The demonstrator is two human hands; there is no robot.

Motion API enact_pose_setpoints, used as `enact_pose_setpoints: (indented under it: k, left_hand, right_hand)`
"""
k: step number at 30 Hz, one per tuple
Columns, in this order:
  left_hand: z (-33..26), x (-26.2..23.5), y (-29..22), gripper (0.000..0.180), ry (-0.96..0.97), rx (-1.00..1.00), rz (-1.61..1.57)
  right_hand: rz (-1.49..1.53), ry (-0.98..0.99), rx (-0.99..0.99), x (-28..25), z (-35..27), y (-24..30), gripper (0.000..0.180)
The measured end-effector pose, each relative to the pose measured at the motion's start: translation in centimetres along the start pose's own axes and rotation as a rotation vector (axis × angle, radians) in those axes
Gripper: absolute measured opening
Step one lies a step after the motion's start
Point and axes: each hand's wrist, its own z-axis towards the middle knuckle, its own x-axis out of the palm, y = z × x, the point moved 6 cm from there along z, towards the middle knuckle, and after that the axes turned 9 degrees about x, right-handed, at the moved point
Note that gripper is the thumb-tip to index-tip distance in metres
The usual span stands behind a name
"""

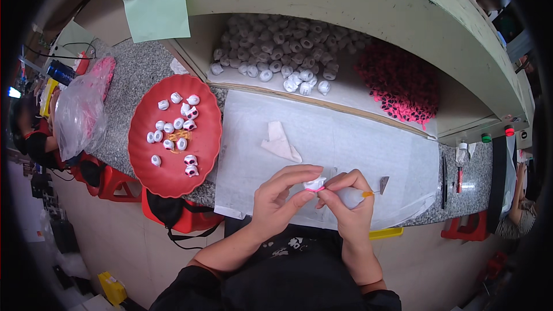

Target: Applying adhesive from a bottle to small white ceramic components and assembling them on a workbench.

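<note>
Over the paper-covered worktop, my left hand (275, 200) pinches a small rounded white toy head (314, 183) between fingers and thumb. My right hand (353, 210) meets it from the other side, thumb and fingertips closed on a thin pink piece (313, 189) along the head's lower edge. Tucked in the same right hand is a translucent squeeze bottle (350, 197) with an orange tip, pointing right. Fingers hide part of the head and most of the pink piece. A folded white cloth (279, 143) lies just beyond my hands.
To the left, a red scalloped tray (144, 164) holds several white heads, some with pink and black faces. White heads (276, 46) fill the shelf ahead, beside a heap of pink-and-black pieces (397, 80). A small dark blade-like piece (383, 184) sits right of the bottle. Red stools (468, 227) stand below.
</note>
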Motion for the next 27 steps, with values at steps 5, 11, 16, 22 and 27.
enact_pose_setpoints:
  k: [5,11,16,22,27]
  left_hand:
    - [-0.1,0.1,0.2,0.026,-0.016,-0.12,-0.166]
    - [-0.5,0.1,0.7,0.024,-0.017,-0.143,-0.271]
    - [-0.1,0.4,0.6,0.02,0.097,-0.041,-0.188]
    - [-0.2,0.1,0.9,0.02,0.099,0.026,-0.198]
    - [0.1,0.3,0.8,0.022,0.11,-0.075,-0.223]
  right_hand:
    - [0.042,0.037,0.011,0.6,-0.1,1.2,0.024]
    - [0.106,0.151,0.052,0.7,0.2,0.2,0.025]
    - [0.18,0.168,0.043,0.3,0.2,-0.2,0.021]
    - [0.213,0.169,0.06,0.6,-0.1,-0.4,0.02]
    - [0.241,0.136,0.055,0.2,0.1,-0.5,0.02]
